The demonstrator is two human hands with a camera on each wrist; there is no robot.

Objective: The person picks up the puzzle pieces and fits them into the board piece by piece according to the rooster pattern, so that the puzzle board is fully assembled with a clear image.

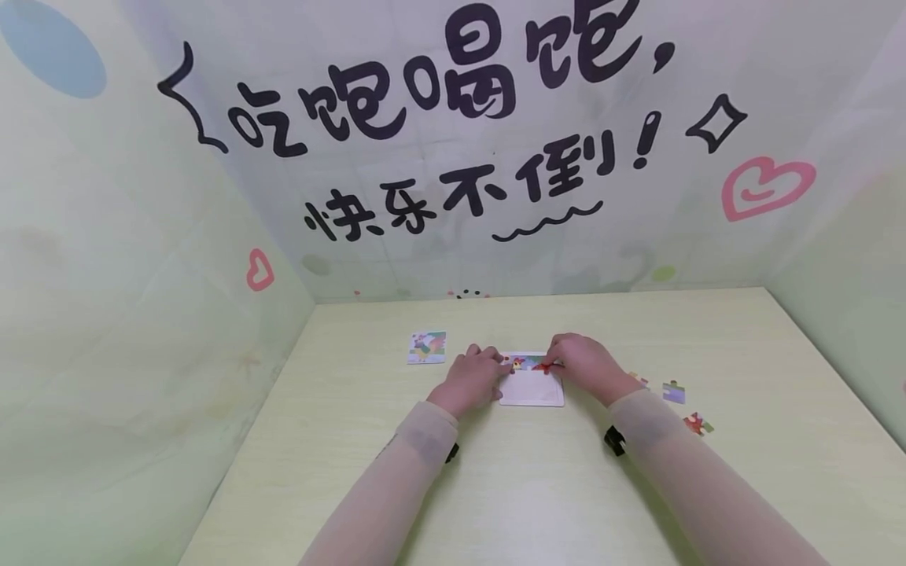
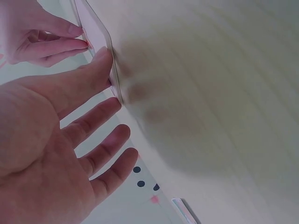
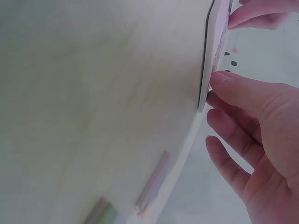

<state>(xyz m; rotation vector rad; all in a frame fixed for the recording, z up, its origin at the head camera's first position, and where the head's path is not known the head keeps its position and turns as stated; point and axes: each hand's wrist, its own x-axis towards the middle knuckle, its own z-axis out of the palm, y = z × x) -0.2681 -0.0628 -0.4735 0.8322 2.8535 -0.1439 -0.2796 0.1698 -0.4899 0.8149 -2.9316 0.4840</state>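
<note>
Holding colourful jigsaw pieces (image 1: pixel 527 362) along its far side, a white rectangular tray (image 1: pixel 532 388) sits on the pale wood-grain table (image 1: pixel 340 440). The left hand (image 1: pixel 469 377), fingers spread, touches its left edge; the right hand (image 1: pixel 587 363) bends its fingers at the far right corner, pinching or pressing, I cannot tell. Rightward lie loose multicoloured pieces (image 1: pixel 674 391); leftward, a square picture card (image 1: pixel 427 347).

A white rectangular jigsaw tray (image 1: pixel 532 391) with rounded corners lies flat, its near part bare. Colourful jigsaw pieces (image 1: pixel 525 362) line its far side; at their right end a red piece (image 1: pixel 542 367) meets the fingertips of the right hand (image 1: pixel 582 363). Well right, loose pieces include a purplish one (image 1: pixel 674 392) and a red-and-green one (image 1: pixel 697 424).
</note>
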